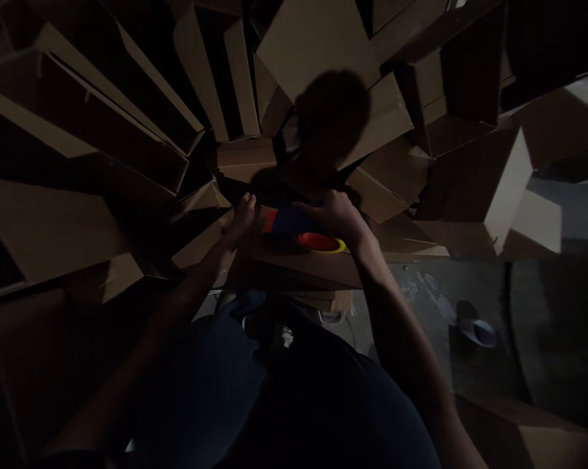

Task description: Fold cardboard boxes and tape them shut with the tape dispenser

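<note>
A cardboard box (298, 272) lies across in front of my legs. My right hand (336, 212) is closed around a tape dispenser (290, 220), blue with an orange-red end and a red and yellow round part, held low over the box. At the left end of the box is my left hand (242, 216), its fingers bent and close together against the cardboard. Dim light hides the exact grip of the left fingers and any tape strip.
Many open cardboard boxes (142, 107) crowd the far side and the left. A pale ring, perhaps a tape roll (476, 333), lies on the grey floor (420, 306) at right. Another box (528, 430) stands at lower right. A head-shaped shadow falls on the cartons ahead.
</note>
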A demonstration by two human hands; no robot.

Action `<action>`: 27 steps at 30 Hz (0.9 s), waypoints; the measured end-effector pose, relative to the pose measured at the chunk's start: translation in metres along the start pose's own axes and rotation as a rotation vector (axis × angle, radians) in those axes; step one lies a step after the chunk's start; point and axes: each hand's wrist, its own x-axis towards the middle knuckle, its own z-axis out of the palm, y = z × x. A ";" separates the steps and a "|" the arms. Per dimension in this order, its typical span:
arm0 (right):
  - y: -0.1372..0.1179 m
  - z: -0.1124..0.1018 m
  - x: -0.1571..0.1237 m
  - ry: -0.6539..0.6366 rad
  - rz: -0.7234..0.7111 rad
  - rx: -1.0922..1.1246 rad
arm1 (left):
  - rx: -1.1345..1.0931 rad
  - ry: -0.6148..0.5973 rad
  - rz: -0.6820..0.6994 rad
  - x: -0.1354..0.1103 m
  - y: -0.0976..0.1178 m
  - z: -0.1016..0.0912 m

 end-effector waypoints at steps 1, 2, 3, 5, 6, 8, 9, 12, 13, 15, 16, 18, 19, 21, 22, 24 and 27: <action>-0.001 0.000 0.000 -0.009 0.012 -0.007 | 0.015 0.010 0.017 0.002 0.003 0.003; -0.001 -0.001 -0.001 -0.015 0.021 -0.011 | 0.032 0.021 0.030 0.004 0.006 0.005; -0.001 -0.001 -0.001 -0.017 0.029 -0.012 | 0.054 0.032 0.034 0.005 0.007 0.007; -0.001 -0.001 -0.001 -0.011 0.033 -0.007 | 0.114 0.042 0.033 0.007 0.006 0.011; -0.001 -0.001 -0.001 -0.008 0.028 -0.004 | 0.143 0.046 0.039 0.008 0.004 0.011; 0.000 0.000 -0.001 -0.004 0.011 -0.002 | 0.195 0.047 0.054 0.009 -0.002 0.012; 0.000 0.000 0.000 -0.001 0.004 -0.004 | 0.218 0.038 0.060 0.010 -0.005 0.012; 0.001 0.001 0.001 0.008 -0.003 -0.011 | 0.279 0.016 0.082 0.011 -0.010 0.012; 0.001 0.001 0.002 0.003 0.001 -0.011 | 0.289 0.018 0.100 0.010 -0.010 0.012; 0.001 0.000 0.003 -0.009 0.006 -0.013 | 0.295 0.041 0.141 0.008 -0.009 0.012; 0.001 0.000 0.002 -0.013 0.007 -0.015 | 0.297 0.052 0.159 0.007 -0.008 0.012; -0.001 -0.001 0.002 -0.013 0.009 -0.016 | 0.311 0.057 0.179 0.003 -0.006 0.012; -0.001 -0.002 0.001 -0.014 0.011 -0.014 | 0.325 0.053 0.174 0.002 -0.005 0.012; -0.003 -0.002 0.000 -0.017 0.019 -0.011 | 0.358 0.035 0.154 0.000 -0.002 0.012; -0.003 -0.003 -0.001 -0.018 0.023 -0.012 | 0.371 0.030 0.140 -0.001 -0.001 0.011; -0.003 -0.003 -0.002 -0.019 0.026 -0.021 | 0.392 0.017 0.119 -0.001 0.000 0.010; -0.003 -0.001 -0.002 -0.017 0.018 -0.032 | 0.417 -0.025 0.105 0.004 -0.001 0.009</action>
